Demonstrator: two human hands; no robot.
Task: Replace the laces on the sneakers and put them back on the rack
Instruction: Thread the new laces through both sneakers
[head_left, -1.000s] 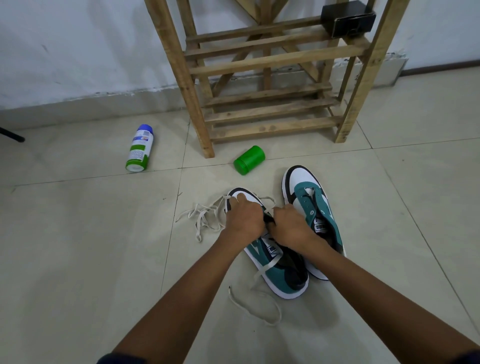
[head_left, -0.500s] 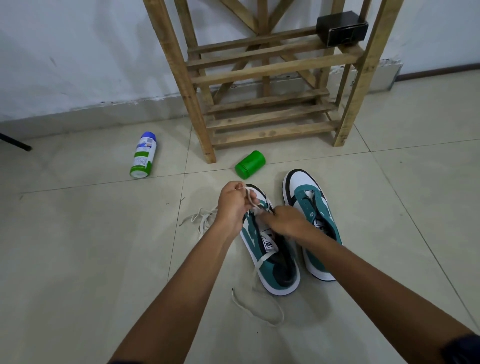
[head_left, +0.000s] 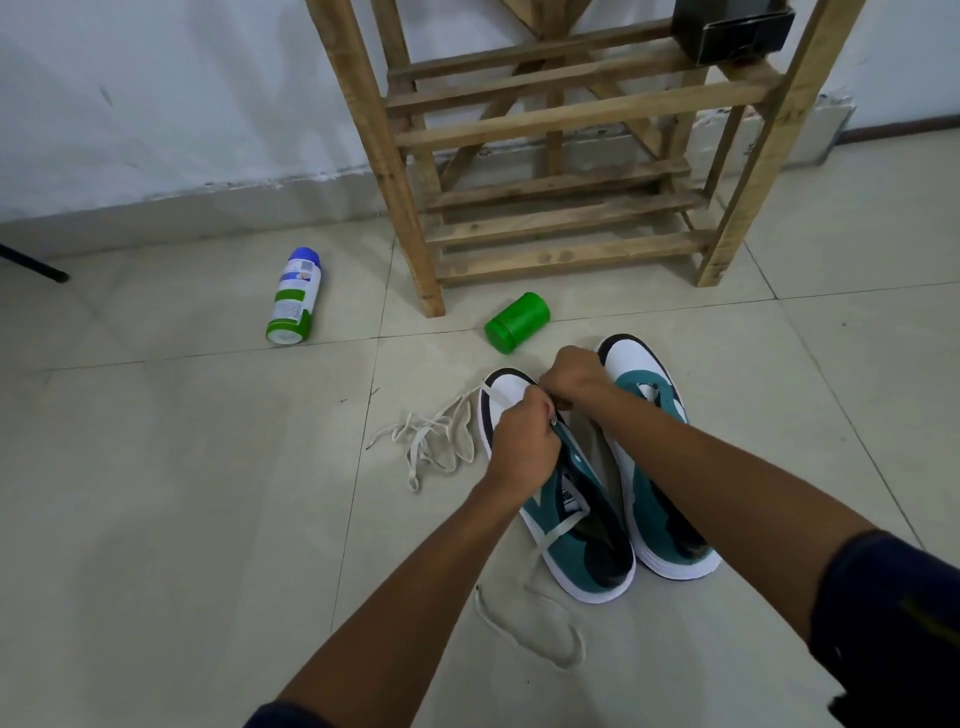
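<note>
Two teal, white and black sneakers lie side by side on the tiled floor, the left sneaker (head_left: 576, 530) and the right sneaker (head_left: 649, 457). Over the toe end of the left sneaker, my left hand (head_left: 522, 441) grips the shoe's front edge and a white lace (head_left: 553, 535). My right hand (head_left: 574, 376) pinches the same lace just beyond it. The lace's free end trails out of the shoe onto the floor toward me. A second loose lace (head_left: 436, 436) lies bunched to the left of the shoes. The wooden rack (head_left: 561, 171) stands just behind.
A green jar (head_left: 517, 323) lies on its side between the rack and the shoes. A white and green spray can (head_left: 294, 297) lies farther left. A black box (head_left: 732, 26) sits on the rack's upper shelf. The white wall runs behind.
My right hand has moved forward past the left to the shoe's toe end. My left hand has dropped back onto the shoe's front, and the lace has been pulled through.
</note>
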